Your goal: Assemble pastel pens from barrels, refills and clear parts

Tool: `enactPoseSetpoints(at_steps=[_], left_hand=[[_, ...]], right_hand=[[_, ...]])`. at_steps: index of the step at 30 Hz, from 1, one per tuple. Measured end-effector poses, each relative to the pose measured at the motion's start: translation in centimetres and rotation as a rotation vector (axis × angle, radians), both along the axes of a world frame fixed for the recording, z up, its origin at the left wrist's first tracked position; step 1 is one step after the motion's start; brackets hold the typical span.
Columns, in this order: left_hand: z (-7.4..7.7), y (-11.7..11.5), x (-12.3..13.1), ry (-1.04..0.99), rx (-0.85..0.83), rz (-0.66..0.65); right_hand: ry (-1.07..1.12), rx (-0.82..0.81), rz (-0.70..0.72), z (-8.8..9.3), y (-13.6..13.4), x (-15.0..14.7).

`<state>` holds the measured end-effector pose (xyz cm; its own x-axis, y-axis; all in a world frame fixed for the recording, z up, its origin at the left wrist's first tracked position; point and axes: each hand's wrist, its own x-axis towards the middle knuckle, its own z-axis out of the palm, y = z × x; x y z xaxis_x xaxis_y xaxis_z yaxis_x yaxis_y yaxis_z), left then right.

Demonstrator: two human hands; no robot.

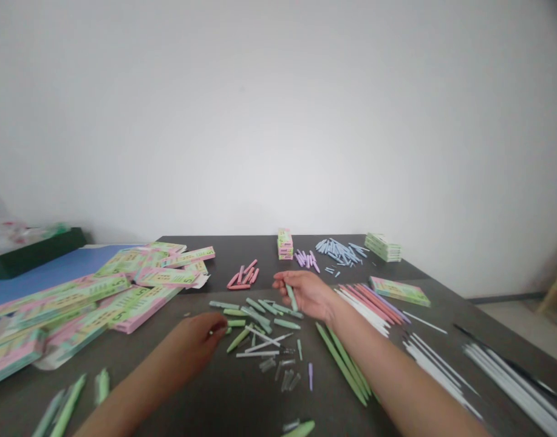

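Right hand: thumb and fingers closed about a pale green tube, held just above the desk, about midway between its left and right edges. Tube tilted, lower end toward the near edge, a good part of it clear of the fingers.

Left hand: fingers curled, tips just beside the scattered green pieces; cannot tell whether anything is pinched there.

Handling, by judgement: tube looks like thin moulded plastic. Probably very light, stiff, smooth enough to turn or slide between dry fingertips. Unlikely to dent under a light pinch; a hard squeeze near an end might crack it, if hollow. Best hold: thumb against two fingers around the middle, ends left free. Rounded sides, so likely to roll if dropped.

Nearby, toward the near edge: white sticks with narrow tips, some crossing. Presumably slimmer and lighter; take by the white shaft, sparing the tip. Beyond them, clear small pieces, probably slick and easily scattered; pinch one at a time.

Toward the far edge: pink pieces left of centre, blue pieces nearer the far right corner.
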<state>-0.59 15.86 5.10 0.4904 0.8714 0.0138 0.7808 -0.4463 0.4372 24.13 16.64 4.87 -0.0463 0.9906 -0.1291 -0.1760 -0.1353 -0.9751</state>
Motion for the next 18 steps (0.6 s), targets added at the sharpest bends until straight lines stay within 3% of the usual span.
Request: enactPoseSetpoints(at_steps=[1,3,5,7,11,14,18], left_hand=[[0.0,-0.8,1.6,-0.101,-0.077,-0.056],[-0.4,-2.5,4.6,-0.375,-0.398,-0.133],[-1.1,-3.8,6.7,-0.646,-0.704,-0.128],[-1.9,-4.6,8.0,-0.813,-0.845,-0.093],[-3.4,-5.1,8.6,-0.951,-0.831,-0.134],[-4.2,-4.7,8.2,-0.926,-0.751,-0.194],[-4.0,-3.1,6.0,-0.780,-0.645,-0.114]], right_hand=[[0.086,0.035,-0.019,-0.2,-1.6,-0.4],[0.231,0.113,-0.079,-0.8,-4.2,-1.5],[0.331,0.179,-0.131,-1.4,-6.0,-2.4],[0.426,0.242,-0.150,-1.9,-7.1,-3.1],[0.506,0.333,-0.135,-2.1,-8.6,-3.8],[0.250,0.359,-0.082,-2.1,-9.2,-3.3],[-0.174,0.322,0.000,-2.6,-9.5,-1.5]])
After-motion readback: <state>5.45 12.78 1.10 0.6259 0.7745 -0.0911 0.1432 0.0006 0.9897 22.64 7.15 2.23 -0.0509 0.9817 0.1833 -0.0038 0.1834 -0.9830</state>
